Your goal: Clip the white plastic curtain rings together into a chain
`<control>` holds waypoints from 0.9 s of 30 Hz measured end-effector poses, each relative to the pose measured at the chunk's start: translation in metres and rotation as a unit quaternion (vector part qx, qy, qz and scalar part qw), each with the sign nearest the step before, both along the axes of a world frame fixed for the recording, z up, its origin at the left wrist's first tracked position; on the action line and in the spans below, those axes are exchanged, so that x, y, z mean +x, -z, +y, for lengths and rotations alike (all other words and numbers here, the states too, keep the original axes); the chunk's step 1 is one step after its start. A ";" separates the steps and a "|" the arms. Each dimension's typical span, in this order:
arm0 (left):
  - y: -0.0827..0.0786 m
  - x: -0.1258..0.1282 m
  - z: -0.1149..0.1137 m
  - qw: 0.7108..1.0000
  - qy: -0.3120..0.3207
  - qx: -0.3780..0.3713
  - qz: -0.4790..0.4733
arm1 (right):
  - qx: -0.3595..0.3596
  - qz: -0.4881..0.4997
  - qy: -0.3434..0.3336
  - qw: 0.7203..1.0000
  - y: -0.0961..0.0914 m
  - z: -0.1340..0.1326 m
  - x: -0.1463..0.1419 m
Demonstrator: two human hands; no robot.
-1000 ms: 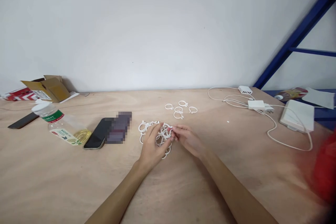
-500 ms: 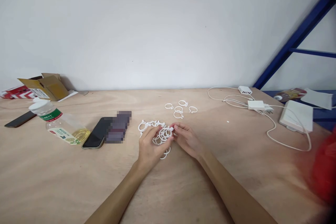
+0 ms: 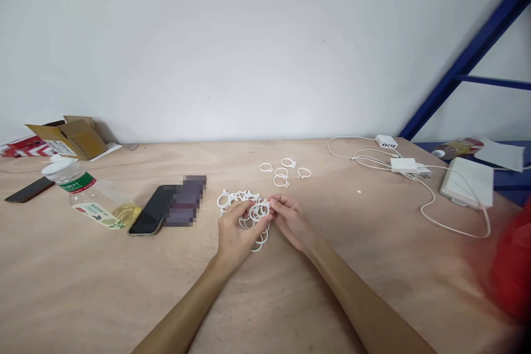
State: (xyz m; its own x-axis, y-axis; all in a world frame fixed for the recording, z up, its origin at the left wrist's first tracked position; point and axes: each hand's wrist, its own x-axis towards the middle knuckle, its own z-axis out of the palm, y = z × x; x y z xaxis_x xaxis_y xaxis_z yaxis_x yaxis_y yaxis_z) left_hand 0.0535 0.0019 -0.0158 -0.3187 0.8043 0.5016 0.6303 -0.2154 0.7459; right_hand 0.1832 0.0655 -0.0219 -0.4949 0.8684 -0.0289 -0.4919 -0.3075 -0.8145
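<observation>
Several white plastic curtain rings [image 3: 224, 199], with small eyelets, lie in a loose pile at the middle of the table. My left hand [image 3: 236, 232] is closed on a white curtain ring [image 3: 260, 210] just above the pile, thumb and fingers at its left and lower side. At the ring's right edge, the thumb and forefinger of my right hand [image 3: 292, 221] are pinched together on it. Fingertips hide part of the grip. Beyond my hands, a small group of separate curtain rings [image 3: 281, 173] lies flat on the wood.
Left of the pile are a phone [image 3: 147, 213], a blurred-out dark item [image 3: 186, 202], and a clear bottle [image 3: 87, 193]. An open cardboard box [image 3: 81, 138] stands at the back left. White cables [image 3: 429, 204], chargers [image 3: 403, 165] and a white box [image 3: 467, 182] lie right; red material [image 3: 512, 265] hangs at the edge.
The ring between my hands has turned slightly and shifted a little left, and my right fingers have moved with it. The piled and separate rings look unchanged.
</observation>
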 end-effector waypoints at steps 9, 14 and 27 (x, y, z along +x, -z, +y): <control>0.001 -0.005 0.004 0.999 0.011 -0.009 0.040 | 0.084 -0.149 0.123 0.977 0.007 0.014 0.006; 0.005 -0.009 0.006 0.991 -0.010 -0.036 0.126 | 0.328 -0.496 0.291 0.749 0.023 0.041 0.039; 0.013 -0.009 0.007 0.990 0.014 -0.036 0.132 | 0.413 -0.590 0.214 0.660 0.023 0.036 0.037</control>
